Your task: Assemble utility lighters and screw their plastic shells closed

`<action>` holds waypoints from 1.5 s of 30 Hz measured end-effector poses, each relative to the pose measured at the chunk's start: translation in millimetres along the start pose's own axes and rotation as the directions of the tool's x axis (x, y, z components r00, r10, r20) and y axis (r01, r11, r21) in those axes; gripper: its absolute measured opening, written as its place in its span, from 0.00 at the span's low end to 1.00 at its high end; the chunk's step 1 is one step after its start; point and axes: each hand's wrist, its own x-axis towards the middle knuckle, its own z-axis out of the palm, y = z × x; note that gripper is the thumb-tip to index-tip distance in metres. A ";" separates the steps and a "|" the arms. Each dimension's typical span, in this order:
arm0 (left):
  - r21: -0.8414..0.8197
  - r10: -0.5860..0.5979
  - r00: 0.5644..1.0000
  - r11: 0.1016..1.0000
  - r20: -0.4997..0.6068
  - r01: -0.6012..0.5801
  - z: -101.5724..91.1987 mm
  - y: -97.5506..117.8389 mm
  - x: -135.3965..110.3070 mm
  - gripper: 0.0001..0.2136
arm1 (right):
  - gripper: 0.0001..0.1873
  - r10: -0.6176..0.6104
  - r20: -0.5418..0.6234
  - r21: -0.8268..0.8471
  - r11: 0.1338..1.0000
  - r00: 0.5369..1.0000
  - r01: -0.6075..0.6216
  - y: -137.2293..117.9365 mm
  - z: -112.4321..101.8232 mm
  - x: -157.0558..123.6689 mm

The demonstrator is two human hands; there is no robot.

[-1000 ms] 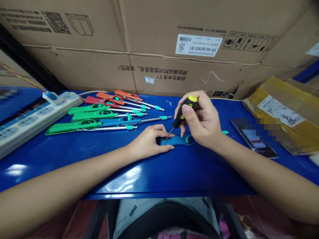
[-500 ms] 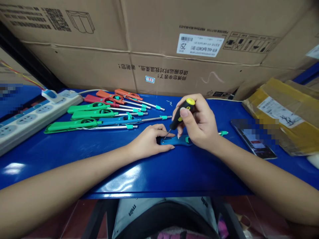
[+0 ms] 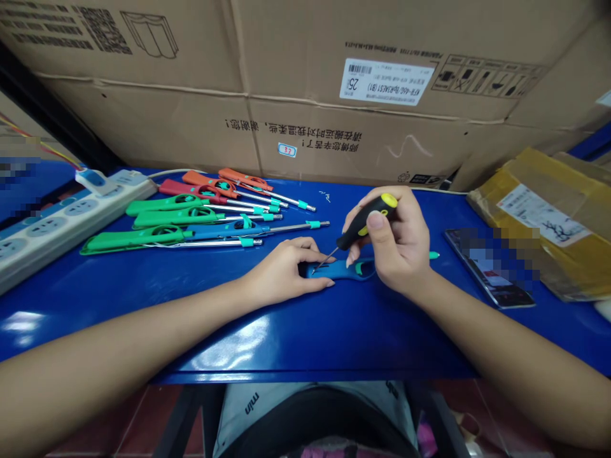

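Observation:
A blue gas lighter (image 3: pixel 340 270) lies flat on the blue table, its handle end to the left. My left hand (image 3: pixel 286 270) is closed around that end, thumb on the near side and fingers on the far side. My right hand (image 3: pixel 401 238) grips a black and yellow screwdriver (image 3: pixel 365 222), tilted with its handle up and to the right. Its thin tip meets the lighter's handle between my left thumb and forefinger. The lighter's middle and rod are partly hidden behind my right hand; a teal tip shows beyond it.
Several lighters lie left of my hands, among them a green lighter (image 3: pixel 136 240), a blue lighter (image 3: pixel 224 229) and an orange lighter (image 3: pixel 245 180). A white power strip (image 3: pixel 62 222) is far left. At right are a phone (image 3: pixel 491 270) and a taped parcel (image 3: pixel 548 222). Cardboard (image 3: pixel 191 121) stands behind.
My right hand has shifted slightly right and down, leaning the screwdriver's handle further right while its tip stays at the lighter. My left hand keeps its hold.

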 end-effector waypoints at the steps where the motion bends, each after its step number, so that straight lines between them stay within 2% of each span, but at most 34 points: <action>1: 0.000 0.001 1.000 1.000 0.001 -0.001 -0.1 0.1 0.1 0.16 | 0.08 0.002 0.000 0.009 1.000 1.000 -0.002 0.4 -0.1 -0.1; 17: 0.018 -0.013 1.000 1.000 0.012 0.013 -1.2 2.1 0.8 0.15 | 0.10 0.037 0.033 0.061 0.997 0.999 -0.039 -0.3 -0.8 -2.2; 33: 0.013 -0.011 1.000 1.000 0.019 0.010 -1.4 2.7 0.8 0.15 | 0.06 -0.027 0.051 0.049 0.999 0.998 0.024 1.3 -1.0 -2.7; 45: 0.009 -0.022 0.999 1.000 0.031 0.022 -1.8 2.2 1.5 0.15 | 0.09 -0.042 0.050 0.028 0.999 0.998 0.041 4.6 -2.3 -2.3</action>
